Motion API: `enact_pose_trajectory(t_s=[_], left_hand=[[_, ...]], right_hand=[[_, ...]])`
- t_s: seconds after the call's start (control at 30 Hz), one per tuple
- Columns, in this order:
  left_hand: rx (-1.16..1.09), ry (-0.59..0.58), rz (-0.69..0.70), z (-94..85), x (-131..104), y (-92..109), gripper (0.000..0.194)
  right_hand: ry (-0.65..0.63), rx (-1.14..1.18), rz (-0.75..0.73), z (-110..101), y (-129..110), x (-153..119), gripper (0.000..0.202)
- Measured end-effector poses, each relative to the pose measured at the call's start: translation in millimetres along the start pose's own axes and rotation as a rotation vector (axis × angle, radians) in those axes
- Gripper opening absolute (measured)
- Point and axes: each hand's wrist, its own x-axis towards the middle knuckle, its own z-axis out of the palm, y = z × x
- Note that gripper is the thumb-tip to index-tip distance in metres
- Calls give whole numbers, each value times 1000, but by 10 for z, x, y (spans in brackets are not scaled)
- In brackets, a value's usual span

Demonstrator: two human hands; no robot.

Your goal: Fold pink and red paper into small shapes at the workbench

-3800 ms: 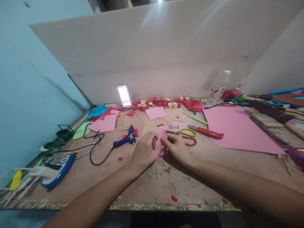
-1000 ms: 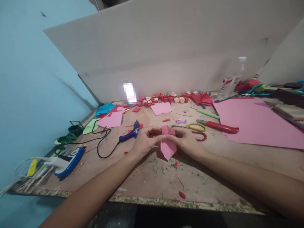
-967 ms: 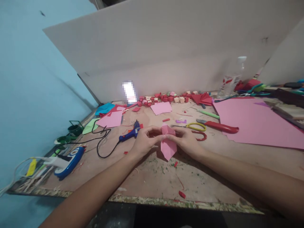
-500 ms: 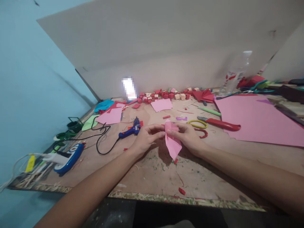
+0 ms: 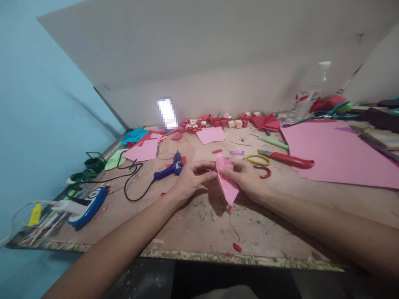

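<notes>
A folded piece of pink paper (image 5: 228,187) is held between both hands above the middle of the table, its pointed end toward me. My right hand (image 5: 247,176) pinches it, thumb on top and fingers behind. From the other side, my left hand (image 5: 197,176) grips its left edge with thumb and fingers; the exact contact is partly hidden. Just past my right hand lie scissors with one yellow handle (image 5: 257,160) and one red handle (image 5: 264,171), their blades hidden. Left of my left hand rests a blue hot glue gun (image 5: 171,167) with a black cord.
A red utility knife (image 5: 288,159) and large pink sheet (image 5: 339,158) lie right. Several small paper cubes (image 5: 222,123) line the back near a bright phone (image 5: 167,113). A clear bottle (image 5: 307,97) stands back right; a blue-white power strip (image 5: 89,207) sits left.
The pink paper has tilted slightly, its lower point still toward me. Both hands keep their hold with small finger shifts. The whole view has moved slightly.
</notes>
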Motion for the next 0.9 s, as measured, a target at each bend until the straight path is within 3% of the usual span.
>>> enact_pose_trajectory(t_s=[0.5, 0.9], left_hand=[[44, 31, 71, 29, -14, 33, 24], [24, 5, 83, 28, -14, -21, 30]], right_hand=[[-73, 180, 74, 45, 32, -28, 43], [-84, 166, 75, 44, 37, -29, 42]])
